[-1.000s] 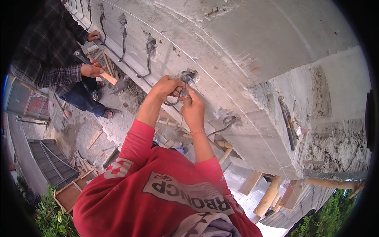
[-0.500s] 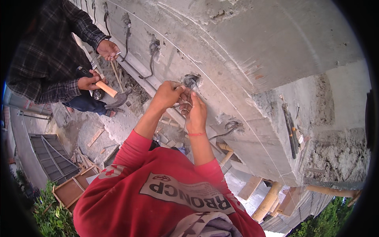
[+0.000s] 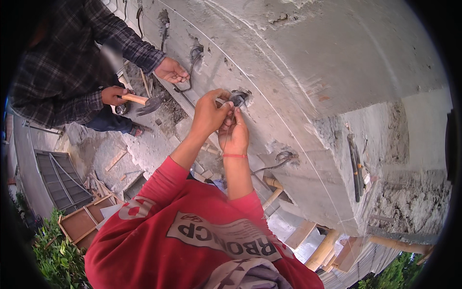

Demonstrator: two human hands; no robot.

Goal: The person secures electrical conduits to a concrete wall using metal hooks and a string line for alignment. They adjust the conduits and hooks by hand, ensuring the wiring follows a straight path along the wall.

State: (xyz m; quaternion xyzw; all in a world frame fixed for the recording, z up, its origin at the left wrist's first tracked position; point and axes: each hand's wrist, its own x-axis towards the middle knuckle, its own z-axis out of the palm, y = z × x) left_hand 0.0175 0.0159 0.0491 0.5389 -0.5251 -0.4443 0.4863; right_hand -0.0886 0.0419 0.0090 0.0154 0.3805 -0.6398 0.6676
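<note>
Grey rough-cast concrete wall (image 3: pixel 308 62) fills the upper view, curving with the lens; a thin pale string line (image 3: pixel 269 103) runs diagonally across its face. Below lie rubble, timber offcuts and a wooden box frame (image 3: pixel 84 224).

Left hand (image 3: pixel 208 114) and right hand (image 3: pixel 234 136) meet at a chipped pocket in the concrete, where a dark bent steel wire loop (image 3: pixel 238 98) pokes out. Left fingers are curled narrow, pinching at or just beside the loop. Right fingers are closed below it, apparently gripping a thin wire strand, though the strand is too fine to make out with certainty. A red band sits on the right wrist.

Further along the wall, similar dark loops show: one (image 3: pixel 195 53) near the co-worker, one (image 3: pixel 284 157) lower right of the hands, with a wire tail hanging from it.

Co-worker in a plaid shirt crouches at upper left, one hand (image 3: pixel 169 71) on a bent rod at the wall, the other (image 3: pixel 113 95) holding a wooden-handled hammer (image 3: pixel 144 101).

Progress, as a judgement: the pocket at the middle loop is already chipped open and the loop exposed; the wire work at it appears to be mid-way, with both hands engaged. Whether the neighbouring loops are finished cannot be told.
</note>
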